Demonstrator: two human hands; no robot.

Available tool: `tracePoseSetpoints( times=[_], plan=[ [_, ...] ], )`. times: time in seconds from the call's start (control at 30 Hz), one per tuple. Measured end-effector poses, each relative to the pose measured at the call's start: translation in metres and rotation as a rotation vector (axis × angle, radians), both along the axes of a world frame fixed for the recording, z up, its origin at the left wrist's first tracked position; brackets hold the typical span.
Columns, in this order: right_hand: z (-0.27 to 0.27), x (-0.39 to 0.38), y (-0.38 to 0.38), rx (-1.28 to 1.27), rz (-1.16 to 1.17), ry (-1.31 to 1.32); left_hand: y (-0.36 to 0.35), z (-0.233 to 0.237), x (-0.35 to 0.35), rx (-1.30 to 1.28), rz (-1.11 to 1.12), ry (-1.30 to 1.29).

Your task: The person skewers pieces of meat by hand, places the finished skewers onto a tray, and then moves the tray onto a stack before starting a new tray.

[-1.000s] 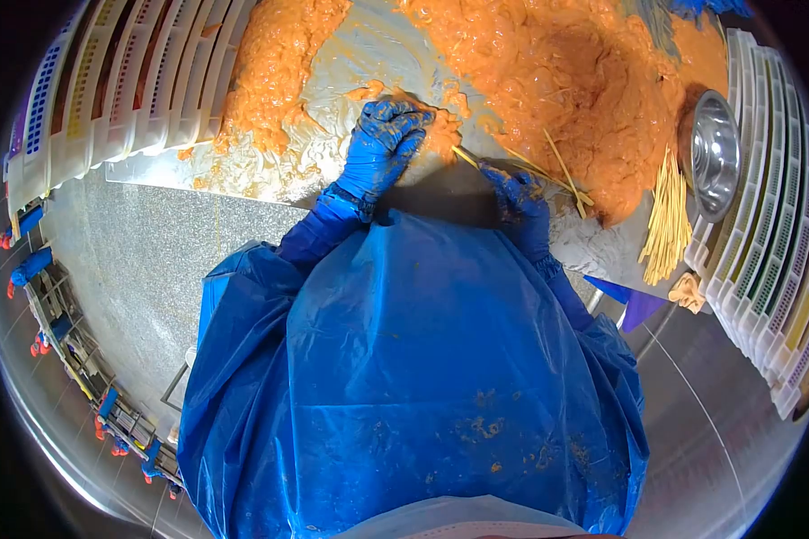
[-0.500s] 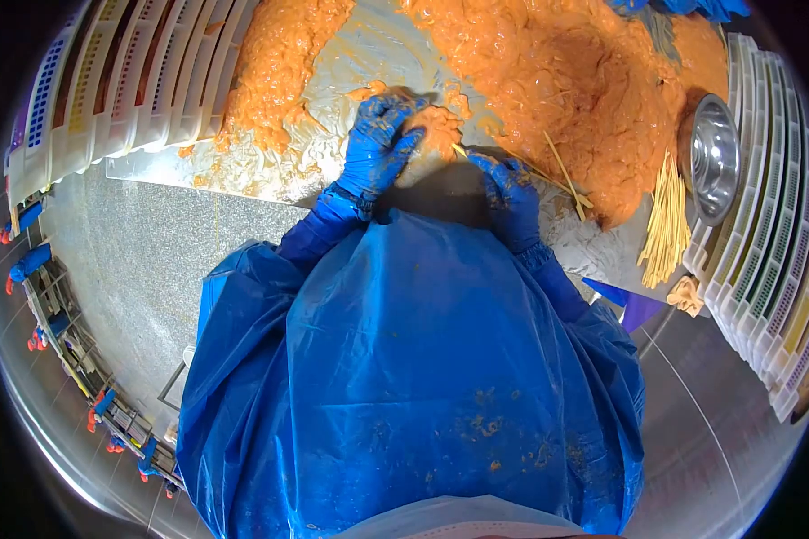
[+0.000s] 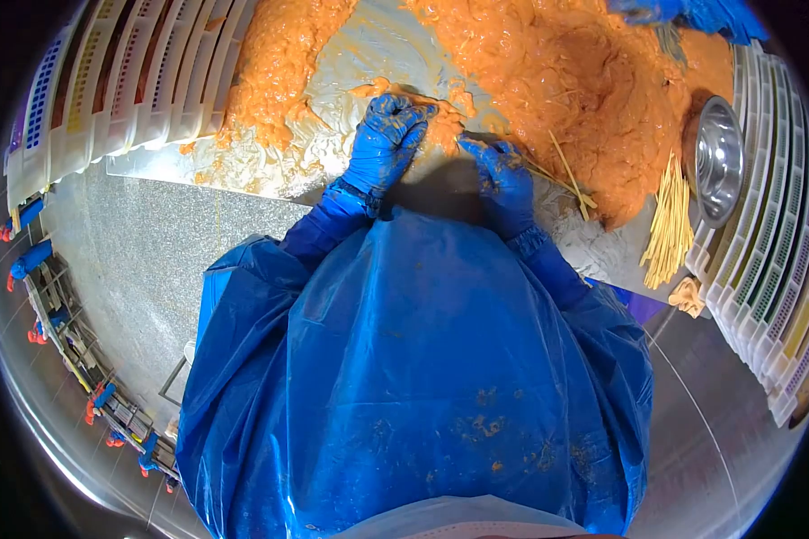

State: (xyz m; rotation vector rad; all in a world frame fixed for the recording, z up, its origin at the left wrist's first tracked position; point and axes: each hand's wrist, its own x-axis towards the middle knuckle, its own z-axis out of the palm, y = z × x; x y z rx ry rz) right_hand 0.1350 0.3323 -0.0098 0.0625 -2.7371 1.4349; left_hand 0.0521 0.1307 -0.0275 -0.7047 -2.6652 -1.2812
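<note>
Both of my hands wear blue gloves smeared with orange marinade. My left hand (image 3: 388,139) is closed, its fingers curled over a piece of marinated meat (image 3: 445,133) above the metal worktop. To its right, my right hand (image 3: 505,180) is closed with thumb and fingertips pinched at the meat's near edge. It grips a thin bamboo skewer, now mostly hidden by the fingers and meat. A few loose skewers (image 3: 566,175) lie just right of that hand, against a large heap of orange marinated meat (image 3: 575,99).
A second meat heap (image 3: 274,72) lies at left. Stacked plastic baskets (image 3: 144,81) stand at left, with more baskets (image 3: 764,216) at right. A bundle of skewers (image 3: 667,225) and a steel bowl (image 3: 719,162) sit right. Another person's blue-gloved hand (image 3: 647,9) shows at the top.
My left fingers have curled tighter over the meat. My right hand has moved slightly up and left, and the skewer's yellow tip no longer shows. The other person's blue sleeve has shifted.
</note>
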Motion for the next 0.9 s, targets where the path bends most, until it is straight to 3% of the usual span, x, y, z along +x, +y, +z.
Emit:
tracePoseSetpoints(
  times=[0.07, 0.23, 0.3, 0.37, 0.43, 0.47, 0.9],
  plan=[
    [-0.003, -0.005, -0.004, -0.015, 0.016, -0.029, 0.0, 0.0, -0.001, -0.006, -0.004, 0.007],
    [-0.002, -0.016, -0.011, 0.028, -0.073, 0.182, -0.002, 0.006, -0.003, 0.013, -0.014, -0.068],
    [0.0, -0.008, 0.005, 0.09, -0.064, 0.099, -0.01, 0.004, -0.009, 0.17, 0.033, -0.066],
    [0.006, 0.002, 0.014, 0.152, -0.06, 0.003, -0.015, 0.001, -0.009, 0.099, 0.084, -0.028],
    [0.014, 0.007, 0.016, 0.241, -0.071, 0.064, -0.004, 0.019, -0.005, -0.191, -0.056, 0.177],
    [0.013, 0.008, 0.016, 0.241, -0.066, 0.061, 0.001, 0.016, -0.001, -0.239, -0.142, 0.144],
    [-0.004, -0.015, 0.014, 0.29, 0.036, 0.195, 0.009, 0.015, 0.0, -0.36, -0.212, 0.091]
  ],
)
